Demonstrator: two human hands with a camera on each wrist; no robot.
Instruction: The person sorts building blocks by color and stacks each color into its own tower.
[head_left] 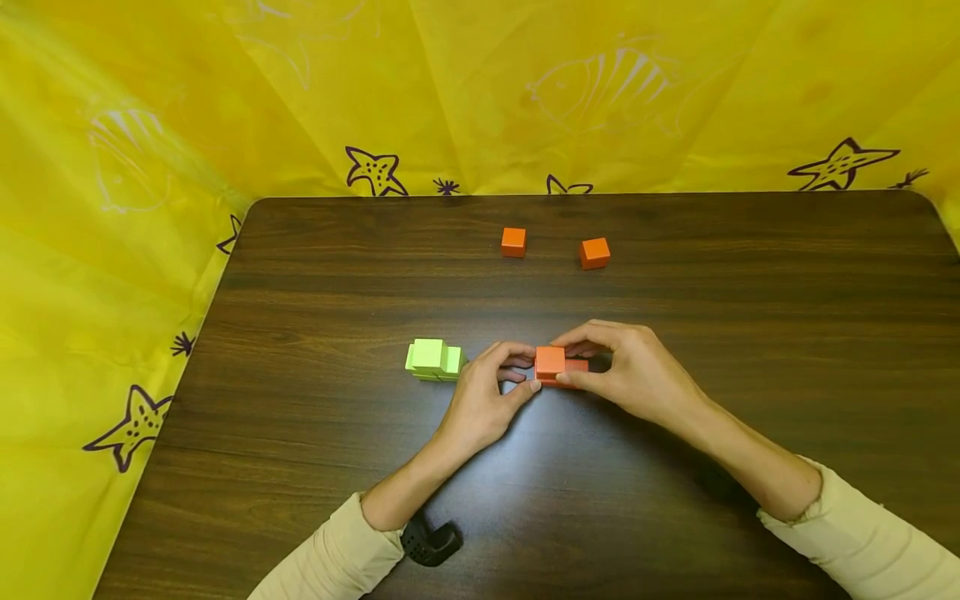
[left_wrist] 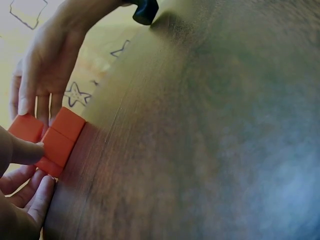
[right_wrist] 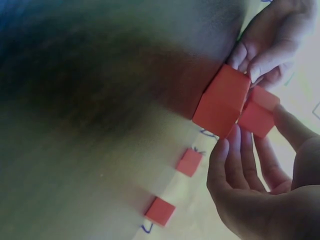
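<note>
Several orange blocks (head_left: 576, 367) stand together on the table, the lower ones in a row, with one orange cube (head_left: 551, 361) on top at the left end. My right hand (head_left: 637, 371) pinches this upper cube between thumb and fingers from the right side. At the row's left end, my left hand (head_left: 487, 400) grips the lower blocks (left_wrist: 61, 142) with thumb and fingertips. In the right wrist view, the upper cube (right_wrist: 259, 112) sits between both hands, and fingers partly hide its contact with the row.
A light green group of blocks (head_left: 431, 358) stands left of my left hand, one cube on top. Two loose orange cubes (head_left: 513, 242) lie farther back on the dark wooden table (head_left: 337, 283). A yellow patterned sheet (head_left: 465, 100) hangs behind the table.
</note>
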